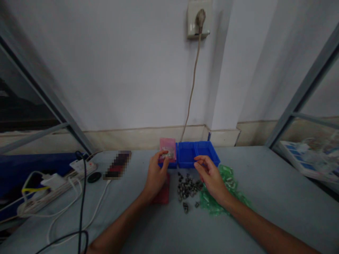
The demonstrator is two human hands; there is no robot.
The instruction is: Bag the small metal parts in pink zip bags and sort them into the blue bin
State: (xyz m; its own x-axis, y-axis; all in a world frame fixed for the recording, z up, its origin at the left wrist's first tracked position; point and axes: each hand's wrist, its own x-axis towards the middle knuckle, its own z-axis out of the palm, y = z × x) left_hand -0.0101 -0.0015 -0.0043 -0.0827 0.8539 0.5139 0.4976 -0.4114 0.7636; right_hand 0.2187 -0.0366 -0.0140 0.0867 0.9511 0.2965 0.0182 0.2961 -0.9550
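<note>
My left hand (156, 174) pinches the lower part of a pink see-through plastic bag (167, 141) with small light-coloured pieces inside. The bag is over the left blue bin and hides most of it. My right hand (212, 178) hovers in front of the blue compartment tray (186, 164), thumb and fingertips drawn together; whatever they hold is too small to make out. Between my hands lies a pile of small metal parts (187, 188). Green plastic wrap (212, 206) spreads under and beside my right hand. A red flat item (162, 194) lies partly under my left wrist.
At the left are a power strip (31, 204) with plugs and loose cables, a black round cap (94, 177) and a blurred-out phone-like item (119, 164). A wall socket (200, 19) with a hanging cord is behind. A tray of plastic bags (312, 158) stands far right.
</note>
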